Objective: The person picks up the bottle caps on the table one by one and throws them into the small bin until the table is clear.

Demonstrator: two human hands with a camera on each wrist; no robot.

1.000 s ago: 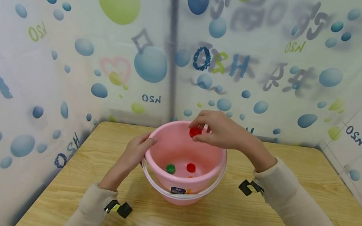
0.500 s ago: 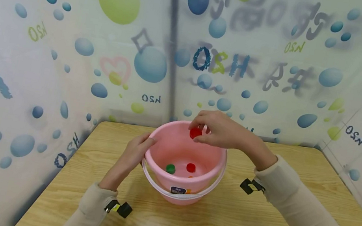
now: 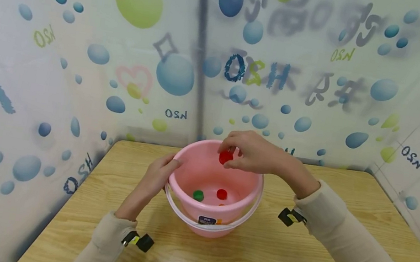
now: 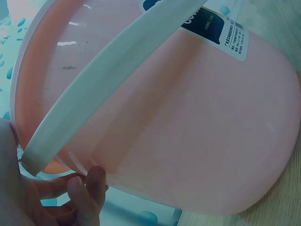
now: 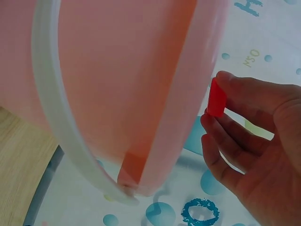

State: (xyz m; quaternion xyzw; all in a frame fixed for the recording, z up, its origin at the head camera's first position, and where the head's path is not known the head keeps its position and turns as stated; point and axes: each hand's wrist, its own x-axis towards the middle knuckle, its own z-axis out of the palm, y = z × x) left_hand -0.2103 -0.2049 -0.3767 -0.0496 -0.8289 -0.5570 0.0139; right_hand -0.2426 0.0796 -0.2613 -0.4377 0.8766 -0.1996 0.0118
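Note:
A pink bucket (image 3: 198,164) stands on the wooden table, its white handle (image 3: 179,213) hanging down at the front. My left hand (image 3: 155,175) grips the bucket's rim on the left, thumb over the edge and fingers outside, as the left wrist view (image 4: 70,200) also shows. Above the bucket's opening, my right hand (image 3: 254,151) pinches a red bottle cap (image 5: 217,98) between thumb and fingertips. On the bucket's floor lie a green cap (image 3: 198,195) and another red cap (image 3: 222,194). A sliver of one more reddish thing shows behind the front rim, mostly hidden.
The wooden table (image 3: 284,259) extends around the bucket and meets a wall covering (image 3: 171,110) printed with blue and green drops. A label (image 4: 209,26) is stuck on the bucket's outside. Small black devices are strapped to both sleeves.
My right hand has dipped slightly with the red cap, which has turned a little more toward the camera. The left hand and the bucket have stayed in place.

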